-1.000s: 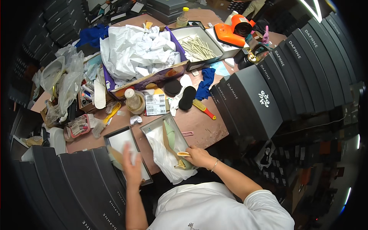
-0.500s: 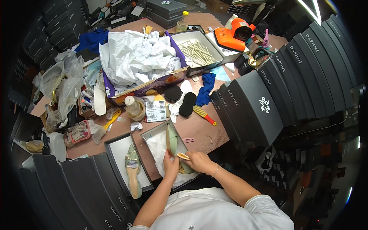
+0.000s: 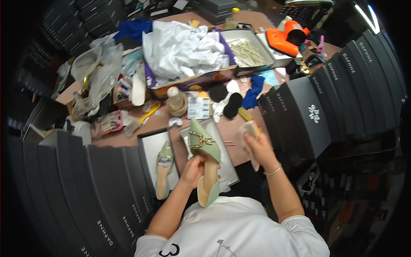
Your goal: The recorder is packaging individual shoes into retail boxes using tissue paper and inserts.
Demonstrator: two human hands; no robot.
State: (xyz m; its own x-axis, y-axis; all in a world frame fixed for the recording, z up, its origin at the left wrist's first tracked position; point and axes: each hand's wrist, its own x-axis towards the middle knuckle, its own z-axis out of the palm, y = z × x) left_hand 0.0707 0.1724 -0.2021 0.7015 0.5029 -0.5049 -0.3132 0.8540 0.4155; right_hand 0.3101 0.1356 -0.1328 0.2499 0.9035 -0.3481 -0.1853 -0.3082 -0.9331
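A pale green pointed shoe (image 3: 208,147) with a gold chain and buckle is in my left hand (image 3: 193,171), whose fingers wrap round its side. Its toe points away from me and its beige insole faces up. Over at the right, my right hand (image 3: 259,147) grips a pale beige, cloth-like piece (image 3: 247,139), blurred by motion. Below the raised shoe stands an open shoe box (image 3: 227,160) with white paper in it, partly covered. The matching green shoe (image 3: 164,171) lies in a white-lined grey tray or lid (image 3: 147,143) to the left.
Grey shoe boxes are stacked at left (image 3: 115,184) and right (image 3: 295,115). Beyond the shoes are a carton of white paper (image 3: 184,47), a glass bottle (image 3: 176,103), a label sheet (image 3: 198,108), a black oval pad (image 3: 232,106), a blue cloth (image 3: 253,92) and an orange heat tool (image 3: 282,40).
My left hand has lifted the green shoe out of the box and turned it insole up. My right hand has moved away to the right with the beige piece. The view has shifted.
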